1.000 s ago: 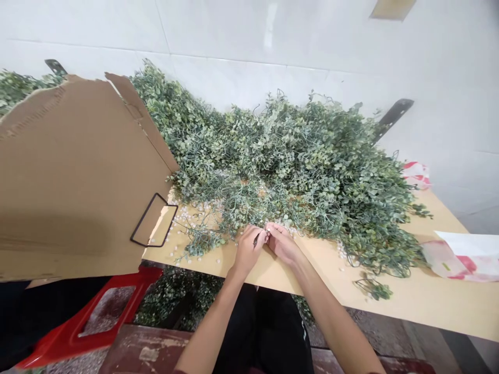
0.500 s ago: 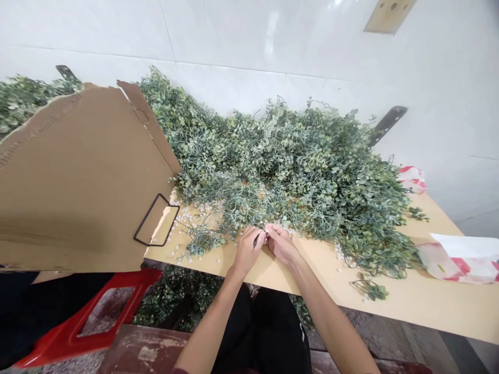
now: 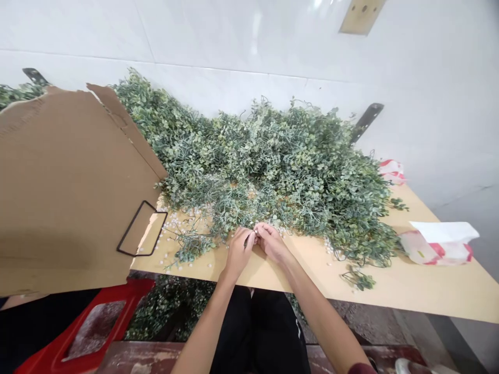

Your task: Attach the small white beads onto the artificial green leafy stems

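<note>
Both forearms are extended forward and inward from the lower edge of the view, over the near edge of a pale wooden surface (image 3: pixel 405 283), with the wrists bent and the hands brought together. The left hand (image 3: pixel 238 253) is curled nearly closed, and a small dark object (image 3: pixel 246 240) is pinched in its fingers; what the object is cannot be told. The right hand (image 3: pixel 271 243) is also curled, its back turned upward, and its fingertips (image 3: pixel 259 229) are pressed against those of the left hand. Whether anything is held in the right hand cannot be told, as its fingers are hidden at the meeting point.

A broad heap of leafy green sprays (image 3: pixel 273 166) is spread across the surface, its near stems just beside or touching the hands. Small white beads (image 3: pixel 177 223) are scattered along the heap's front edge — the thickest patch lies left of the hands. A loose sprig (image 3: pixel 357 279) lies apart, nearer the right.

A large cardboard sheet (image 3: pixel 66 176) with a black rectangular frame (image 3: pixel 142 228) stands at the left, overlapping the surface. A red-and-white plastic bag (image 3: pixel 436 245) lies at the right — a red stool (image 3: pixel 97 327) is seen below the surface, at the lower left.
</note>
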Demonstrator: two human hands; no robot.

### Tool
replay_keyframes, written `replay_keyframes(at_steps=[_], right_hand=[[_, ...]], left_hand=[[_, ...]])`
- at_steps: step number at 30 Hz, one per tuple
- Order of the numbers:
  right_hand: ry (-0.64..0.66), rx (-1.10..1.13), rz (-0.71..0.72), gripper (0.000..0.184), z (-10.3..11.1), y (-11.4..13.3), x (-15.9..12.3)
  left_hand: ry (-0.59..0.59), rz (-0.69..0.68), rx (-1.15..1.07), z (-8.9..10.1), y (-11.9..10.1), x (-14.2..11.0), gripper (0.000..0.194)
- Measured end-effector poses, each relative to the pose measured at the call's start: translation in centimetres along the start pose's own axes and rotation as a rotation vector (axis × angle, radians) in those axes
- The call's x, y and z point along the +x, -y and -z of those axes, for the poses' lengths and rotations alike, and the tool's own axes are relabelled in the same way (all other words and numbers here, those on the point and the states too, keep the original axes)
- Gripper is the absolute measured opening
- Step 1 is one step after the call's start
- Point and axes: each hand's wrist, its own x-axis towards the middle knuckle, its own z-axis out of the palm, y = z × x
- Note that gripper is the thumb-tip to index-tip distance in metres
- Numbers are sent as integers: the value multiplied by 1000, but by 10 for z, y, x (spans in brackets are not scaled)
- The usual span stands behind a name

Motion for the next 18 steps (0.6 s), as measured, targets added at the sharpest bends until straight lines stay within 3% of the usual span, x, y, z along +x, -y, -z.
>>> replay_keyframes(at_steps=[8, 18], right_hand=[[-116, -166, 165, 19, 4, -6, -4], [-142, -258, 179, 22, 9, -7, -4]], left_hand=[[-32, -23, 4, 0, -2, -1, 26], [-19, -28, 27, -1, -1, -1, 28]])
